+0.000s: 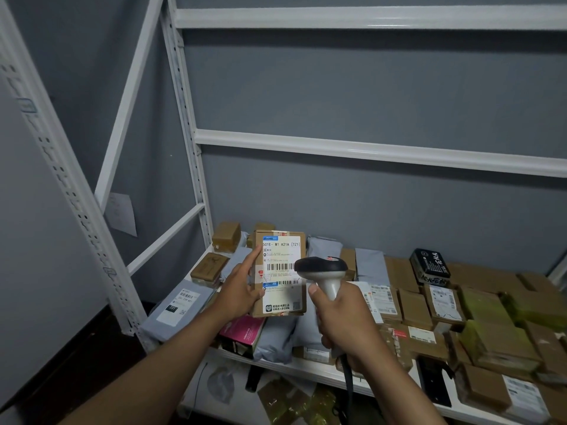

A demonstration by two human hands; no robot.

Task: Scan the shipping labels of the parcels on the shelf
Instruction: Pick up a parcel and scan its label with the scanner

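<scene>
My left hand (241, 289) holds a small brown cardboard parcel (302, 302) upright above the shelf, thumb on its left edge. Its white shipping label (280, 256) with barcodes faces me. My right hand (345, 320) grips the handle of a grey handheld barcode scanner (322, 269). The scanner's dark head sits just in front of the label's right side, covering part of it. A black cable hangs from the handle.
The white metal shelf (310, 368) carries several brown boxes (414, 309), grey mailer bags (181, 308), a pink box (244, 332) and a black packet (429, 266). More parcels lie on the lower level. A grey wall stands behind; white uprights rise at left.
</scene>
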